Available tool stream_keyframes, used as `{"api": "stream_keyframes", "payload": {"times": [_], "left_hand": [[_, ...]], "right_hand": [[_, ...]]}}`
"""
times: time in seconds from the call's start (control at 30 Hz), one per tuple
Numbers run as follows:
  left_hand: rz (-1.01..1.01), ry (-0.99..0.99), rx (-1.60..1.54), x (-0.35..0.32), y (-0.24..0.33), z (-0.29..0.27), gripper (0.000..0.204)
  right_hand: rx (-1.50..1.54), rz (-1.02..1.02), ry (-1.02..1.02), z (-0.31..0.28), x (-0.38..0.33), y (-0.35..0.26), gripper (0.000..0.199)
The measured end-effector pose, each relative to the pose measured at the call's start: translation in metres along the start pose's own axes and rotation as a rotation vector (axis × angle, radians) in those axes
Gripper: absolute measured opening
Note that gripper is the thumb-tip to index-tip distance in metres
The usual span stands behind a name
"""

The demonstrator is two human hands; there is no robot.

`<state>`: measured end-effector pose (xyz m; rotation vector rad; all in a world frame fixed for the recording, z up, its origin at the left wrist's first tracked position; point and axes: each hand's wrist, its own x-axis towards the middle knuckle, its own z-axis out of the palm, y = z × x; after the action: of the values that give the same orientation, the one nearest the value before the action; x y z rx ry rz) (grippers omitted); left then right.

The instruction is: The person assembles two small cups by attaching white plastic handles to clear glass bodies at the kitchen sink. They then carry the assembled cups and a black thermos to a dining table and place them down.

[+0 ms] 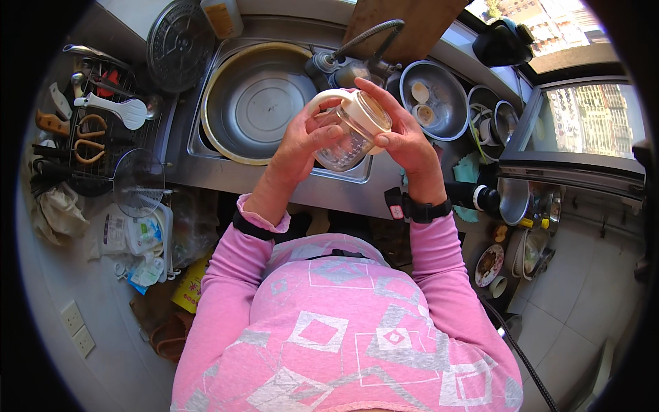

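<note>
White plastic shows first at the far left of my feed: a broad spatula (130, 111), with a dark perforated disc (180, 48) beyond it. Next comes the wide metal basin (264, 93), its near right part hidden from me by the left hand (296, 147). That hand is closed on the handle side of a clear jug (341, 147), thumb across the body, and the jug is held between both palms. I read its long axis as slanting, clear base toward the lower left, cream-white collar (360, 113) toward the upper right, so the collar lies nearer the right hand (415, 141), which curls around it, fingers over the top and thumb below. Beyond the jug, the faucet (371, 31) crowds the space, and I judge it the likeliest thing to knock. Farther right, a steel bowl (449, 103) holds two small pale rounds (420, 92); past that stands a window pane (580, 120).
</note>
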<state>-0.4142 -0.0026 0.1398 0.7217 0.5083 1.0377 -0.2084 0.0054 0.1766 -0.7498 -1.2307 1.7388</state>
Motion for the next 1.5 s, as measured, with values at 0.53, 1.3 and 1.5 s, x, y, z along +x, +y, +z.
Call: {"api": "stream_keyframes", "payload": {"times": [0.53,1.3,1.5], "left_hand": [[-0.107,-0.016,-0.080,0.015,-0.004,-0.003,0.076],[-0.088,0.081,-0.487,0.023,-0.013,-0.015,0.048],[-0.078,0.041,-0.564,0.029,-0.022,-0.020,0.054]], "right_hand": [[0.065,0.059,-0.007,-0.021,0.005,0.001,0.085],[0.358,0.074,0.003,-0.009,0.017,0.033,0.075],[0.265,0.084,0.084,-0.008,0.023,0.031,0.083]]}}
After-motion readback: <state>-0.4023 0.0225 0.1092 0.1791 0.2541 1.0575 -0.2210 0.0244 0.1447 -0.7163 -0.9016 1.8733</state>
